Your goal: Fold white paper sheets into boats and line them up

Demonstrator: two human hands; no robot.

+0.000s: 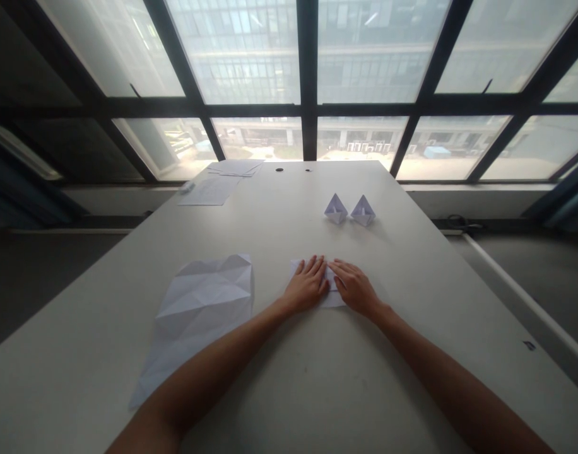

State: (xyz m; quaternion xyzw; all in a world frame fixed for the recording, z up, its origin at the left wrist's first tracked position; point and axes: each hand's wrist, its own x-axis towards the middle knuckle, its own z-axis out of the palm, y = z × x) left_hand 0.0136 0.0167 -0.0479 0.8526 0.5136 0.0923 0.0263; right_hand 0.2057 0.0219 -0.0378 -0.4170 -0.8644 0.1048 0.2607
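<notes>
A large creased sheet of white paper (204, 302) lies flat on the left of the white table (412, 302). Farther along stand 2 folded paper boats (349, 210), side by side and just apart. Near the far end lie a loose sheet (208, 191) and a small stack of paper (235, 167), with a small pale object (187, 186) beside them, perhaps an eraser, though it is too blurred to tell. 2 round holes (279, 169) mark the tabletop near its far edge. Beyond it, a black-framed window (308, 63) looks out on a multistorey building (374, 63). A dark cable (462, 221) lies on the ledge at right, above a white rail (530, 302).
</notes>
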